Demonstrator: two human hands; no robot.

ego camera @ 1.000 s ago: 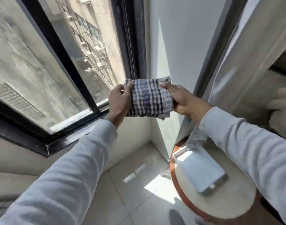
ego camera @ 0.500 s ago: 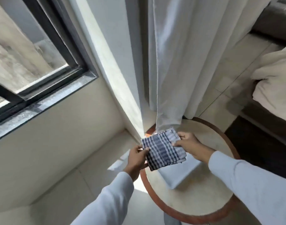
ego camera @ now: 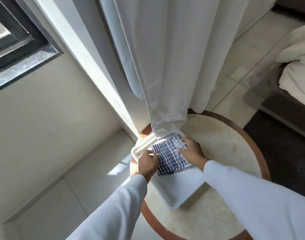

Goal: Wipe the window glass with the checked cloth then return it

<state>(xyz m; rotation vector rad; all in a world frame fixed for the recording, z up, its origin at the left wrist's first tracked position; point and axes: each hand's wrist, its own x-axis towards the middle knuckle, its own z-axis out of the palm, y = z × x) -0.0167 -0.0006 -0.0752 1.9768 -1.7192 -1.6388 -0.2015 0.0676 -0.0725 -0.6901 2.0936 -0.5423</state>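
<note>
The folded blue-and-white checked cloth [ego camera: 169,156] lies over the far end of a white tray [ego camera: 181,189] on a round table [ego camera: 222,148]. My left hand [ego camera: 146,163] grips the cloth's left edge. Along its right edge and far corner, my right hand [ego camera: 191,150] holds it with the fingers on top. Whether the cloth rests flat on the tray or hangs just above it, I cannot tell. Only the window's dark frame corner [ego camera: 25,56] shows at the upper left; its glass is almost out of view.
A white curtain [ego camera: 165,66] hangs down to the table's far edge and touches the tray's end. The table has a brown wooden rim. A bed with pale bedding [ego camera: 297,70] stands at the right. Tiled floor [ego camera: 79,179] lies to the left of the table.
Both hands carried the cloth from in front of the window down to the tray on the round table. My view swung down and right, away from the glass.
</note>
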